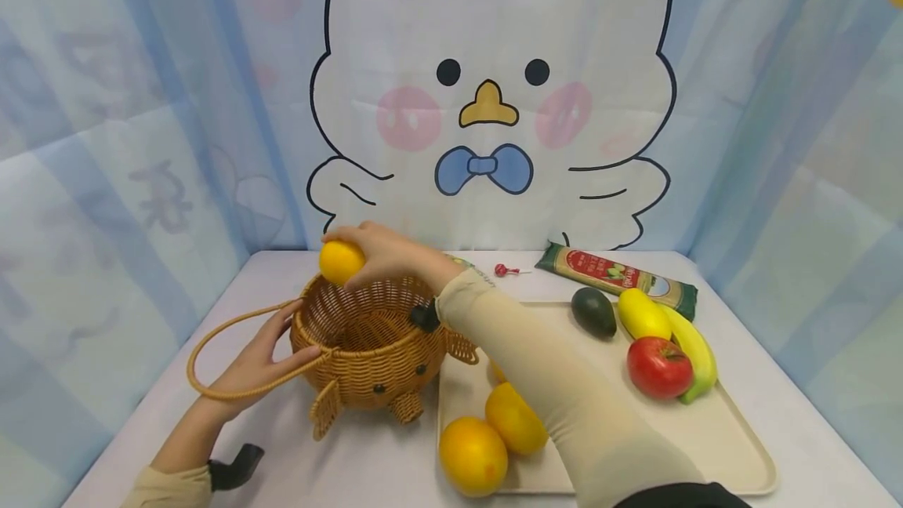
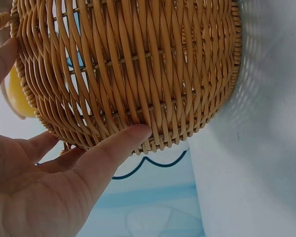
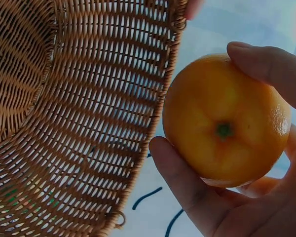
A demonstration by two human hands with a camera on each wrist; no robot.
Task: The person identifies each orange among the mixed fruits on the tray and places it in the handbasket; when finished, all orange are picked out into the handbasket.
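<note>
My right hand (image 1: 388, 255) holds an orange (image 1: 342, 262) between thumb and fingers, above the far left rim of a woven wicker basket (image 1: 381, 371). In the right wrist view the orange (image 3: 227, 121) shows its green stem end, and the basket's inner wall (image 3: 108, 94) stands beside it. My left hand (image 1: 262, 363) rests against the outside of the basket's left side, under the loop of its handle (image 1: 212, 335). Close up, one straight finger (image 2: 113, 148) touches the wicker wall (image 2: 133, 64). Only the near and left inside of the basket shows past my right arm.
Right of the basket, a cream tray (image 1: 705, 453) bears several oranges (image 1: 474, 457), an avocado (image 1: 594, 312), a lemon (image 1: 643, 315), a banana (image 1: 694, 355) and a red apple (image 1: 660, 368). Behind it lie a lollipop (image 1: 502, 270) and a green packet (image 1: 621, 277).
</note>
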